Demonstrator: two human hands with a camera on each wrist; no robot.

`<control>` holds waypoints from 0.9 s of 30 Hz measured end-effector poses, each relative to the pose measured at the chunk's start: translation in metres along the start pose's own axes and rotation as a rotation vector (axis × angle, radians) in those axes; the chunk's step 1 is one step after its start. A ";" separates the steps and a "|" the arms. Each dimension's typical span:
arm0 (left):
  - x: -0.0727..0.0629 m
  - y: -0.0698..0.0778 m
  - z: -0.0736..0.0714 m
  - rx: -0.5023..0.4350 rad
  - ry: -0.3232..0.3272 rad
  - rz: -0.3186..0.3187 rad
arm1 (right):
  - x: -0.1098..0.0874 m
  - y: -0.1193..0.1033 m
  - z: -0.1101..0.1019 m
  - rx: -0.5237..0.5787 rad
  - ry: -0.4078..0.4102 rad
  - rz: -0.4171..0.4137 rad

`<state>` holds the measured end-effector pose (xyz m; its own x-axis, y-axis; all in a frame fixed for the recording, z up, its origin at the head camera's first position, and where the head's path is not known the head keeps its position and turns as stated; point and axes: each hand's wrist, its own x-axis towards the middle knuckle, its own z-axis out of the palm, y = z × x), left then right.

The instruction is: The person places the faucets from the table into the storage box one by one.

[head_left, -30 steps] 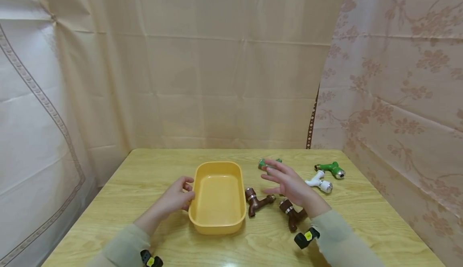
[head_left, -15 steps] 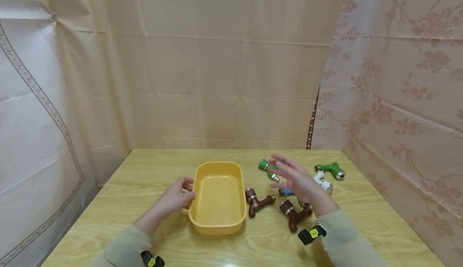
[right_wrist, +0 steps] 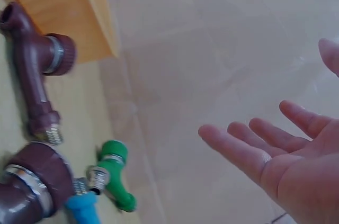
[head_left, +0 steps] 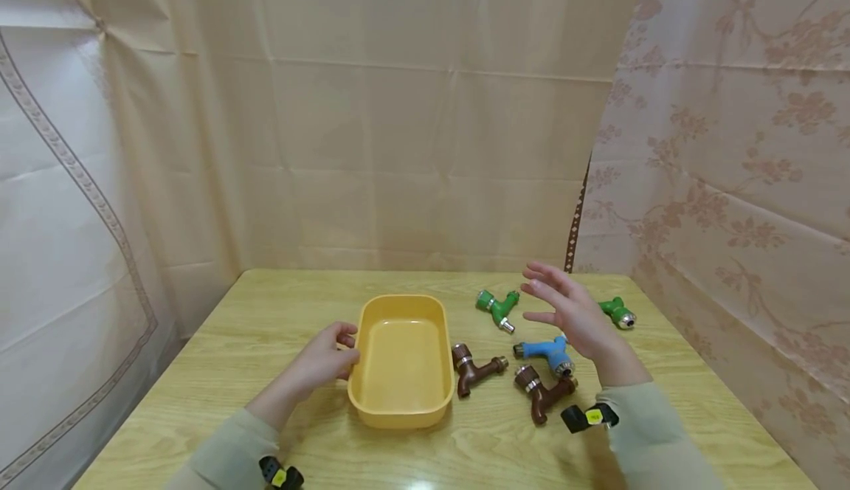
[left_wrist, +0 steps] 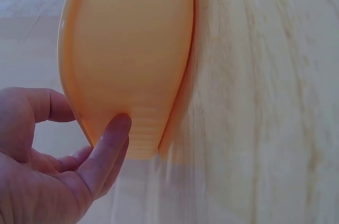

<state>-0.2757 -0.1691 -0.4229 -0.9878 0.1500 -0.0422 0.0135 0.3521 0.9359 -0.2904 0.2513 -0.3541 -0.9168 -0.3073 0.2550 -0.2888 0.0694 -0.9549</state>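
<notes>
A yellow plastic basin [head_left: 401, 421] stands on the table. At its left side my left hand [head_left: 322, 361] pinches the wall, thumb at the rim and fingers against the outside, as the left wrist view shows. My right hand [head_left: 578, 320] is raised over the right side of the table, fingers spread, holding nothing. Near it lie a blue faucet [head_left: 544, 350], a green faucet [head_left: 498, 307], a brown faucet [head_left: 541, 395] and a second green faucet [head_left: 619, 314], partly hidden by the hand. Another brown faucet [head_left: 473, 373] lies right beside the basin.
The wooden table [head_left: 292, 298] has its back edge against a beige curtain [head_left: 412, 143]. A flowered cloth [head_left: 744, 180] hangs on the right, and a pale cloth [head_left: 60, 254] on the left. Each wrist wears a black camera strap [head_left: 589, 418].
My right hand has moved rightward and slightly up, uncovering the green and blue faucets and now covering the white one. The left hand and the basin stay in place.
</notes>
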 end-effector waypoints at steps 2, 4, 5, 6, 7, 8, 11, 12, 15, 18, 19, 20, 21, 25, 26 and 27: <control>0.000 0.000 0.000 -0.002 -0.002 -0.002 | -0.002 -0.003 -0.005 -0.031 0.023 -0.011; -0.001 0.000 0.001 -0.008 -0.005 -0.004 | -0.004 -0.006 -0.009 -0.060 0.050 -0.018; -0.002 0.000 0.001 -0.010 -0.005 -0.005 | -0.006 -0.007 -0.011 -0.077 0.063 -0.021; -0.002 0.000 0.001 -0.011 -0.006 -0.006 | -0.007 -0.007 -0.013 -0.091 0.078 -0.023; -0.003 0.001 0.001 -0.012 -0.007 -0.006 | -0.008 -0.008 -0.015 -0.113 0.092 -0.023; -0.003 0.001 0.001 -0.013 -0.007 -0.007 | -0.010 -0.008 -0.017 -0.136 0.106 -0.022; -0.003 0.001 0.001 -0.015 -0.003 -0.010 | -0.013 -0.008 -0.021 -0.215 0.135 -0.015; -0.003 0.001 0.001 -0.019 -0.001 -0.013 | -0.015 -0.008 -0.022 -0.246 0.141 -0.011; -0.003 0.000 0.001 -0.026 0.003 -0.021 | -0.017 -0.007 -0.025 -0.335 0.151 -0.001; -0.003 0.000 0.000 -0.035 0.009 -0.023 | -0.020 -0.007 -0.028 -0.417 0.155 0.017; -0.003 0.000 0.000 -0.036 0.009 -0.020 | -0.020 -0.007 -0.029 -0.444 0.153 0.023; -0.003 0.000 0.000 -0.037 0.012 -0.019 | -0.021 -0.007 -0.030 -0.480 0.153 0.034; -0.003 0.000 0.000 -0.040 0.011 -0.018 | -0.022 -0.006 -0.031 -0.519 0.152 0.045; -0.002 0.000 -0.001 -0.030 0.003 -0.011 | -0.024 -0.001 -0.033 -0.640 0.128 0.101; -0.002 0.000 -0.001 -0.025 0.001 -0.010 | -0.024 0.000 -0.034 -0.659 0.122 0.118; -0.003 0.000 -0.001 -0.020 -0.002 -0.009 | -0.024 0.002 -0.034 -0.670 0.115 0.132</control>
<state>-0.2734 -0.1706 -0.4220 -0.9876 0.1485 -0.0516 0.0011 0.3348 0.9423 -0.2786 0.2913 -0.3569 -0.9686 -0.1564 0.1931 -0.2474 0.6816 -0.6887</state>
